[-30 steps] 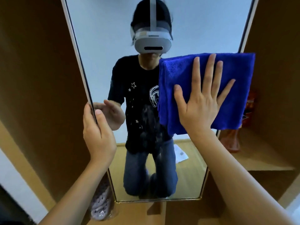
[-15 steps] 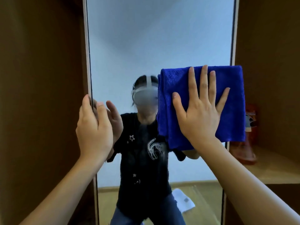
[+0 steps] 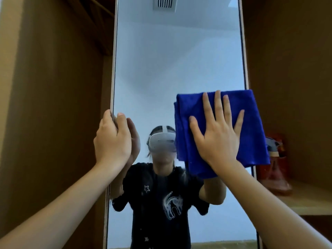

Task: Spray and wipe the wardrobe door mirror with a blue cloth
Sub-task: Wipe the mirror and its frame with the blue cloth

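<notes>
Right hand (image 3: 218, 139), fingers spread flat, presses the folded blue microfibre cloth (image 3: 251, 126) against the tall framed wardrobe mirror (image 3: 179, 60) at 3 o'clock, now higher than before; left hand (image 3: 112, 141) grips the mirror's 9 o'clock edge. Wiping progresses upward.

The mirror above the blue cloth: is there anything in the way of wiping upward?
Nothing visible. The right hand presses the blue cloth flat on the mirror; the glass above is bare.
</notes>
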Tool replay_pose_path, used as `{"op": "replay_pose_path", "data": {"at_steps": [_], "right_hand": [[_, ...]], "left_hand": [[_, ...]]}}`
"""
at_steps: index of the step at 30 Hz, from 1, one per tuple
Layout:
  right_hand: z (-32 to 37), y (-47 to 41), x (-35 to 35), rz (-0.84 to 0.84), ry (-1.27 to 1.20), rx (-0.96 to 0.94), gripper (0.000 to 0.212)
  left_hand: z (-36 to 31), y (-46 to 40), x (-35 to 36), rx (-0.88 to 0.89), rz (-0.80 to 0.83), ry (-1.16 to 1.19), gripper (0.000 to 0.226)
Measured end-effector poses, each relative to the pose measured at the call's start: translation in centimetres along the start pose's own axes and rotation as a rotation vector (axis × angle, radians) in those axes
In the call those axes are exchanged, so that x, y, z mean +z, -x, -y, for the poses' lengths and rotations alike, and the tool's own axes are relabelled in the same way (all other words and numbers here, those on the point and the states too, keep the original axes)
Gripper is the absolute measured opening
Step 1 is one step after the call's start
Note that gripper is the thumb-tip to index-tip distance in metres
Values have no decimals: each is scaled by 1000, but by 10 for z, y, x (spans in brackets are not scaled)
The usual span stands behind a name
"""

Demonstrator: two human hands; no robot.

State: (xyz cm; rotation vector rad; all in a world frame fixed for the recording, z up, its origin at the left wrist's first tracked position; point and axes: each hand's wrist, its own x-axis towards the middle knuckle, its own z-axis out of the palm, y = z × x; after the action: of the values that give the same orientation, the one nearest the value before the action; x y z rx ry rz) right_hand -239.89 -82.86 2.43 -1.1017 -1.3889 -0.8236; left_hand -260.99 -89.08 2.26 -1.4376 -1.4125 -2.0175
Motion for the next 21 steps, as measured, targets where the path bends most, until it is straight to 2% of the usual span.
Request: {"op": "replay_pose_path", "data": {"at_steps": [3,11,16,21], "right_hand": [[1,5,0,25,7,-7,68],[-7,-68,-11,26,-28,-48,66],[-13,-34,-7,-2,-25,22,66],[18,6,5,10,-9,15,69]], "left_hand": [[0,-2,-1,-21,5,-3,47],[0,-10,-8,-69,43,36,46],[1,-9,-11,-57,47,37,43],[-1,-10,-13,-69,57,25,44]]}}
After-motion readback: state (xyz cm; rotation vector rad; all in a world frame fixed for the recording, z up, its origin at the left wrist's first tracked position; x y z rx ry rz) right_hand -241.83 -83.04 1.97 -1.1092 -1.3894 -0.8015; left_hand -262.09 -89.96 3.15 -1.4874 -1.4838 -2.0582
